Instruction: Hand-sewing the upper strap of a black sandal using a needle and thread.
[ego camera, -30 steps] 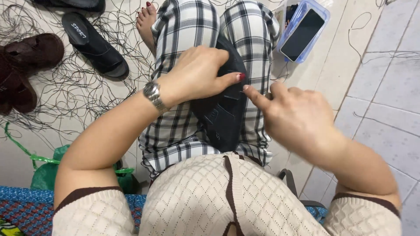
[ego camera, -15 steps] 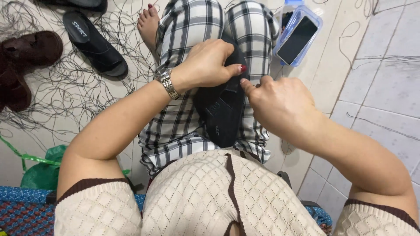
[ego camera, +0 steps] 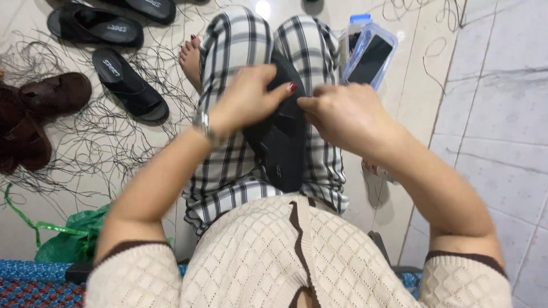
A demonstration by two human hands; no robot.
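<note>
A black sandal [ego camera: 279, 145] lies lengthwise on my lap, between my legs in black-and-white checked trousers. My left hand [ego camera: 245, 100], with a metal watch at the wrist, grips the sandal's upper part from the left, thumb pressed on it. My right hand [ego camera: 345, 114] is closed at the sandal's right edge, its fingertips pinched together beside the left thumb. What the right fingers pinch is too small to see.
Black sandals [ego camera: 128, 82] and brown sandals [ego camera: 54, 94] lie on the floor at left among several loose dark threads. A phone in a clear blue-edged pouch [ego camera: 370, 57] lies right of my knee. A green plastic bag [ego camera: 74, 239] sits at lower left.
Both hands have stayed on the sandal and shifted slightly up along it. The right hand's fingers have drawn closer to the left thumb.
</note>
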